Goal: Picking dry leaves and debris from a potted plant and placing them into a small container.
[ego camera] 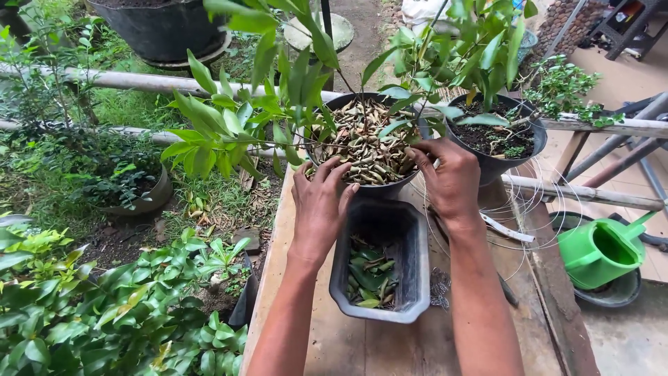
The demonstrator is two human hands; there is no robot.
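My left hand (pixel 321 205) lies with its fingers spread loosely on the near rim of the round black pot (pixel 369 186), holding nothing that I can see. My right hand (pixel 449 177) is curled on the rim's right side, fingertips bent into the dry brown leaves (pixel 362 143); whether it has pinched any I cannot tell. The pot stands on the wooden bench (pixel 362 341), just behind the grey rectangular tray (pixel 410 278), which holds a few green leaves at its near end.

To do this well, I think I should keep the left hand steadying the pot, since the leafy stems rise tall from it and could tip it. I should rake the dry leaves gently toward me in small bunches, working around the thin stems rather than against them. The loops of wire (pixel 529 209) lie close to my right wrist, so I mind them.
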